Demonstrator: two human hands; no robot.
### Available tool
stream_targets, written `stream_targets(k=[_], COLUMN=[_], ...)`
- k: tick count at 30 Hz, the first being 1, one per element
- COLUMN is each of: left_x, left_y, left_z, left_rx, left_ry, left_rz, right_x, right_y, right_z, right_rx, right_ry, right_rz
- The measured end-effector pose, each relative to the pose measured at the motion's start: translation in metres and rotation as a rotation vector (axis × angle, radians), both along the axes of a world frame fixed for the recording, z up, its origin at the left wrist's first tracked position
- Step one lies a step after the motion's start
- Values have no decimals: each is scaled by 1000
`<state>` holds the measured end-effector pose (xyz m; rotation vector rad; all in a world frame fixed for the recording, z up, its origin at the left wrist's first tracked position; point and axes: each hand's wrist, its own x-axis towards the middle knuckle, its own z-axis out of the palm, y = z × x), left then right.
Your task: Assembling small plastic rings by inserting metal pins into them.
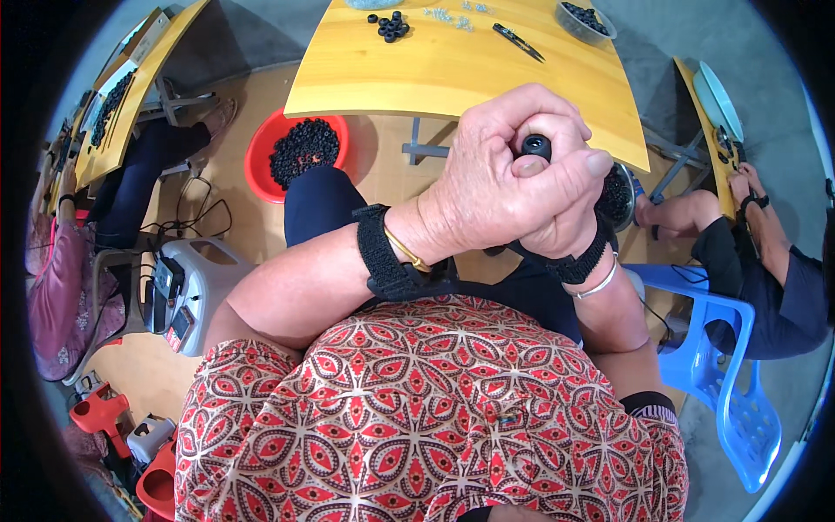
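Both my hands are clasped together above the near edge of the yellow table [383,83]. My left hand [487,178] is closed over the front, its thumb lying across toward the right. My right hand [561,237] is closed beneath and behind it, partly hidden. A small black round part with a hole in its end [537,145] shows between the curled fingers; the rest of it is covered. On the tabletop lie several black round parts [391,29], small clear pieces [450,17] and black thread snips [518,42].
A red basin [255,165] of black parts stands on the floor at left, a metal bowl [630,198] of them at right. A clear tub [600,36] sits at the table's far right. A blue plastic chair [739,383] stands right; people sit at side tables.
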<state>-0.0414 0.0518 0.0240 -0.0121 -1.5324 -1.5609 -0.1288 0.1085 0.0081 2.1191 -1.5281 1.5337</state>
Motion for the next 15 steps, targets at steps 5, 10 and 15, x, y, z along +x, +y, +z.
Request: stream_targets(k=[5,10,15], left_x=[0,-2,6], left_y=[-7,-14,-30], left_z=[-4,-3,-2], left_rx=[-16,-67,119], left_ry=[-7,-107,-174], left_rz=[46,33,-248], right_x=[5,5,-9], right_y=[0,-1,1], right_z=[12,20,20], right_rx=[22,131,160], right_ry=[40,-95,-40], right_rz=[22,52,20])
